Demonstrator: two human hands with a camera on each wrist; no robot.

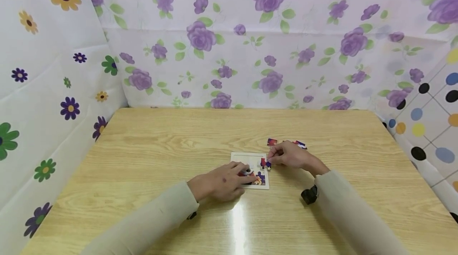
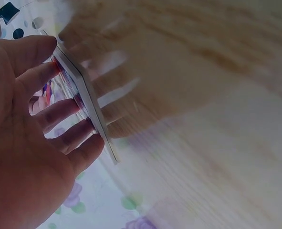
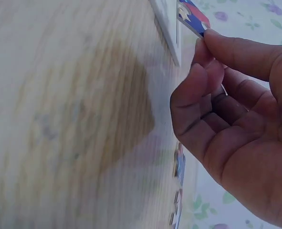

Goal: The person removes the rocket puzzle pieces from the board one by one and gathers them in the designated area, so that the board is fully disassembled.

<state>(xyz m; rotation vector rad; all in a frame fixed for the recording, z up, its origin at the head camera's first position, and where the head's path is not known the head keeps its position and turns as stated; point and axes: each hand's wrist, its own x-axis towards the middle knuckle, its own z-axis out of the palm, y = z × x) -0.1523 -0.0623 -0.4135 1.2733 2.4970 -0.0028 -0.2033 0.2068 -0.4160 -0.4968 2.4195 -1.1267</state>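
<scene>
A small white-framed jigsaw puzzle board lies on the table, with a few colourful pieces set in its lower part. My left hand rests over the board's left side, covering part of the picture. In the left wrist view its spread fingers touch the board near its edge. Over the board's right side, my right hand pinches a red and blue puzzle piece between thumb and forefinger. The right wrist view shows that piece tilted above the board, its other fingers curled.
Loose puzzle pieces lie behind the right hand, some partly hidden by it. The wooden table is bordered by a floral cloth at the back and patterned cloths at both sides. Dark bands with small devices sit at the wrists.
</scene>
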